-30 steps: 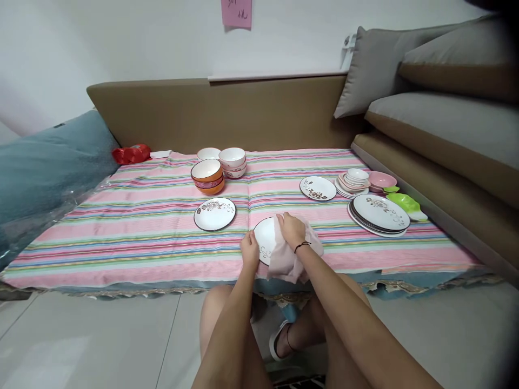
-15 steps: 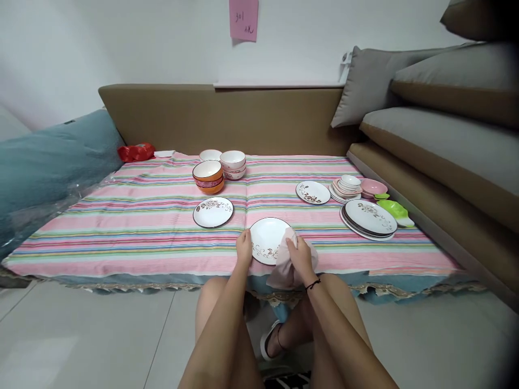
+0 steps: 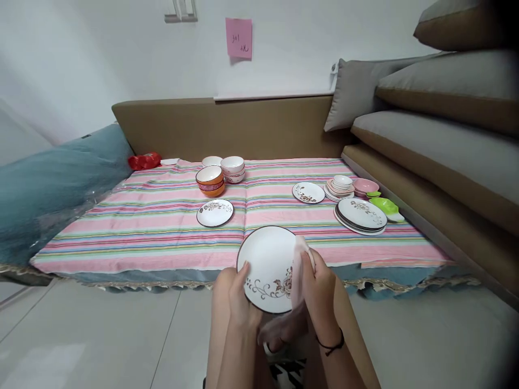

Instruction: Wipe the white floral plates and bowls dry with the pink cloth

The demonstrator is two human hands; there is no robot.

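A white plate (image 3: 265,259) with a dark rim and brown flowers is held up over my lap, tilted toward me. My left hand (image 3: 240,297) grips its left edge, thumb on the face and the other fingers underneath. At the right edge, my right hand (image 3: 318,281) pinches a pale pink cloth (image 3: 298,270) folded over the rim. The cloth's lower end hangs below the plate. Beyond, on the striped cover, lies a smaller flowered plate (image 3: 215,213), with another like it (image 3: 308,193) farther right.
Bowls stand stacked at the back: orange ones (image 3: 210,182) and white-pink ones (image 3: 233,168). To the right are stacked large plates (image 3: 362,214), small dishes (image 3: 341,186), a pink bowl (image 3: 366,187) and a green dish (image 3: 384,206). Cushions (image 3: 438,140) pile along the right side.
Both hands have lifted the plate off the striped cover and brought it nearer to me over the lap. The cloth has come along at its right edge. The view has shifted slightly.
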